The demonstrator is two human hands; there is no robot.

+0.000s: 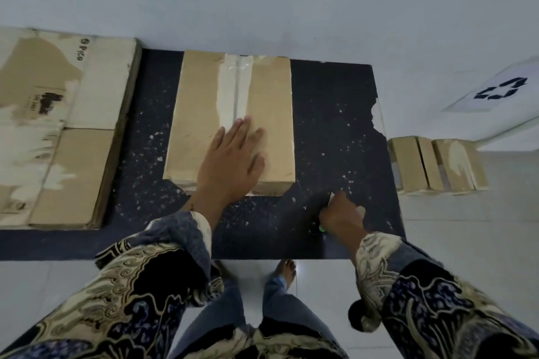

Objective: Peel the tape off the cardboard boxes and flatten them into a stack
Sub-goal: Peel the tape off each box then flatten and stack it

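- Box (201, 125): a closed brown cardboard box lay on a dark mat (145, 137), near the mat's middle, its long side running away from the person.
- Tape (234, 87): a pale strip ran along the box's centre seam, from the far edge toward the near edge; the far end looked glossy and wrinkled.
- Left hand (230, 163): it rested palm down on the near half of the box, fingers straight and spread, the fingertips reaching the strip's near end. Its grip was apart, clamped on nothing.
- Right hand (342, 213): it lay on the mat just right of the box's near corner, fingers curled and pinched on a small pale tool (331, 198). A green bit showed under the wrist; what the tool was could not be told.
- Stack (64, 131): flattened cardboard with torn, whitish patches lay at the mat's left end, apart from the box.
- Boxes (437, 163): more brown boxes stood in a row on the pale floor (466, 242), just past the mat's right edge.
- Sign (495, 87): a white sheet with a dark recycling mark lay at far right.
- Mat surface: pale flecks were scattered over it, and its right edge was ragged.
- Sleeves: both were patterned.
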